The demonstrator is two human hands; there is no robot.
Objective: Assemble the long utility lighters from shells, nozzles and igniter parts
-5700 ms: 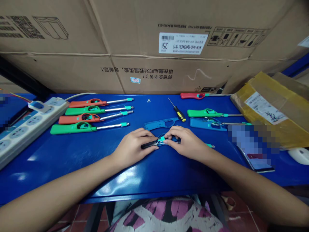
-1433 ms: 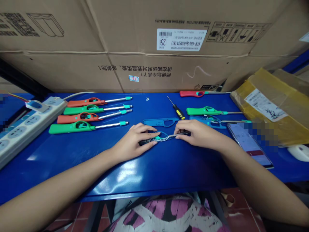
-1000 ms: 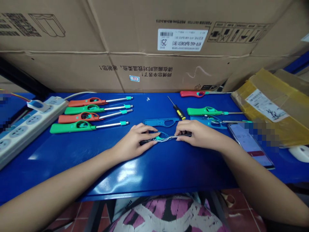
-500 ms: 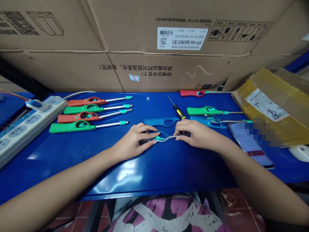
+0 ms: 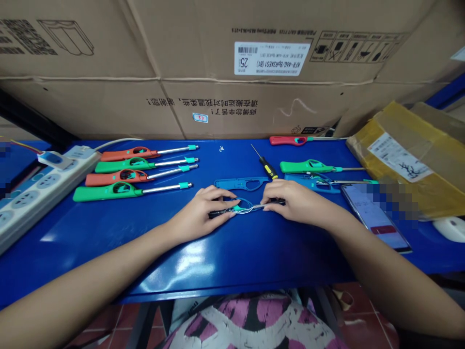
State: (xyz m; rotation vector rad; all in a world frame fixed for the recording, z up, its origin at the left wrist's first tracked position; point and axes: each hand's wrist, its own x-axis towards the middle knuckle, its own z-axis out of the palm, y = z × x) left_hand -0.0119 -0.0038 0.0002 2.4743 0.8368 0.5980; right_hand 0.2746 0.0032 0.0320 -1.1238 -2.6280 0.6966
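Note:
Both my hands rest on the blue table (image 5: pixel 232 252) over an opened blue lighter body (image 5: pixel 244 206) with a teal trigger and thin white wires showing. My left hand (image 5: pixel 203 213) pinches the black part at its left end. Fingers of my right hand (image 5: pixel 296 201) are closed on its right end, where a thin metal piece shows. Just behind lies a separate blue half-shell (image 5: pixel 240 183). A small yellow-and-black screwdriver (image 5: pixel 267 166) lies behind that.
Several finished red and green stick lighters (image 5: pixel 127 172) lie in a row at the left. More lighters (image 5: pixel 308 167) lie at the right. A power strip (image 5: pixel 39 186) is far left, a phone (image 5: pixel 376 218) and a taped parcel (image 5: pixel 410 160) at right. Cardboard boxes (image 5: pixel 218 68) wall the back.
Since 5.7 s ago my right hand has slid right along the lighter part and the phone has moved nearer it. Over the last second nothing has visibly changed.

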